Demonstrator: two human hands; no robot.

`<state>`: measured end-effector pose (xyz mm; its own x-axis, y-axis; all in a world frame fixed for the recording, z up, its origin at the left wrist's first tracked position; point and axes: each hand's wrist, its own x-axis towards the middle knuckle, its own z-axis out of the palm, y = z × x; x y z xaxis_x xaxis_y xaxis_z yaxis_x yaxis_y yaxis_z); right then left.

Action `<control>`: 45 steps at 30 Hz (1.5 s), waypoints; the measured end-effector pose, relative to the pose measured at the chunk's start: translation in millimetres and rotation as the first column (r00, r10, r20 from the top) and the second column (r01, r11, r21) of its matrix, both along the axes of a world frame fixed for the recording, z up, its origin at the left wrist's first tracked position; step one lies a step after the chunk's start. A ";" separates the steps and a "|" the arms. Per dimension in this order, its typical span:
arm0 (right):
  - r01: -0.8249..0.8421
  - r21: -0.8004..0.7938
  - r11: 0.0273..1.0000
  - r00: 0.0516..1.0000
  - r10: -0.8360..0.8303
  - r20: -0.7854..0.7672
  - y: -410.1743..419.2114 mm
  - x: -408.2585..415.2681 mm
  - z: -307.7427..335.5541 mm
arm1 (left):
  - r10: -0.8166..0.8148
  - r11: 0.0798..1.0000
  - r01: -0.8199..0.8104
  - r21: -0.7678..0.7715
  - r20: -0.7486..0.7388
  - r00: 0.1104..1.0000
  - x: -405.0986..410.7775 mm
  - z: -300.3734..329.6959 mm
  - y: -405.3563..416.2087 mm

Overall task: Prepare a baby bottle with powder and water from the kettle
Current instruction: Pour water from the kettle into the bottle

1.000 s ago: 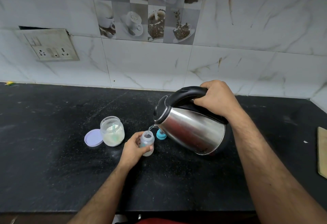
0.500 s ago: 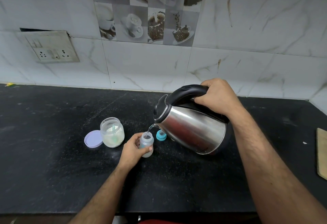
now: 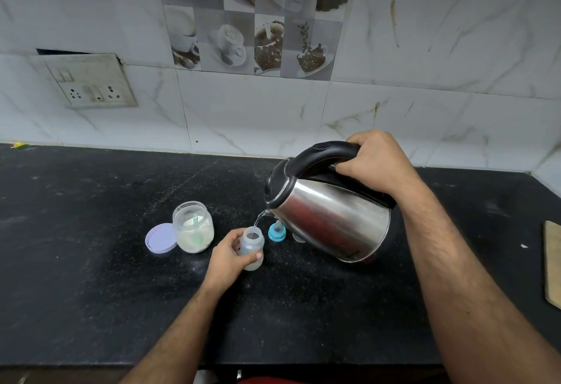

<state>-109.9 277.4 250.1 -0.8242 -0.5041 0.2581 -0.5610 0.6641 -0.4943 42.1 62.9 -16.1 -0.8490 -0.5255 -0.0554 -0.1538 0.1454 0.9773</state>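
A small translucent baby bottle stands on the black counter, cap off, with my left hand wrapped around its side. My right hand grips the black handle of a steel kettle, tilted left with its spout just above the bottle's mouth. A thin stream of water runs from the spout into the bottle. The blue bottle teat cap sits on the counter right behind the bottle, next to the kettle's body.
An open glass jar of white powder with a scoop inside stands left of the bottle, its lilac lid lying beside it. A wooden board lies at the right edge. A wall socket plate sits on the tiled wall.
The kettle stays tilted over the bottle and water keeps running in. Both hands hold almost the same places; the view has shifted slightly.
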 end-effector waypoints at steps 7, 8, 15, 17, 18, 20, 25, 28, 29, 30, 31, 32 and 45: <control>-0.004 -0.006 1.000 1.000 0.004 0.012 -0.7 0.5 -0.6 | 0.005 1.000 -0.005 0.006 0.003 1.000 -0.4 2.2 0.8; -0.005 -0.006 1.000 1.000 0.005 0.012 -0.8 0.4 -0.7 | 0.006 1.000 -0.006 0.007 0.002 1.000 -0.2 2.4 1.3; -0.008 0.009 1.000 1.000 0.008 0.013 -1.3 0.5 -3.9 | 0.005 1.000 -0.005 0.010 0.001 1.000 0.9 4.3 2.0; -0.010 0.017 1.000 1.000 0.010 0.018 -1.7 1.1 -5.7 | 0.003 1.000 -0.003 0.008 0.002 1.000 1.1 3.9 1.6; -0.010 0.022 1.000 1.000 0.010 0.022 -1.9 1.3 -6.7 | 0.003 1.000 -0.003 0.008 0.001 1.000 1.2 3.7 1.4; -0.011 0.030 1.000 1.000 0.010 0.024 -2.5 1.5 -8.8 | 0.002 1.000 -0.002 0.006 0.001 1.000 1.1 3.5 1.2; -0.014 0.040 0.999 0.999 0.013 0.032 -3.1 1.1 -13.8 | 0.004 1.000 -0.004 0.002 0.006 1.000 0.4 2.7 1.1; -0.017 0.048 0.999 0.999 0.015 0.038 -4.4 0.9 -17.2 | 0.006 1.000 -0.006 0.007 0.006 1.000 -0.3 2.0 1.2; -0.016 0.051 0.999 0.999 0.014 0.039 -5.0 0.9 -18.7 | 0.007 1.000 -0.007 0.008 0.007 1.000 -0.7 2.1 1.4; -0.015 0.054 0.998 0.999 0.013 0.042 -5.5 1.1 -20.2 | 0.007 1.000 -0.007 0.009 0.007 1.000 -1.0 2.4 1.7; -0.015 0.056 0.998 0.999 0.013 0.048 -6.0 1.3 -21.6 | 0.007 1.000 -0.007 0.011 0.006 1.000 -1.1 2.8 2.0; -0.016 0.057 0.998 0.998 0.013 0.057 -6.4 1.6 -23.0 | 0.006 1.000 -0.006 0.014 0.005 1.000 -1.3 3.4 2.2; -0.022 0.065 0.998 0.996 0.016 0.090 -8.7 -3.7 -33.3 | 0.010 0.999 -0.009 0.037 -0.011 1.000 -2.3 7.3 1.7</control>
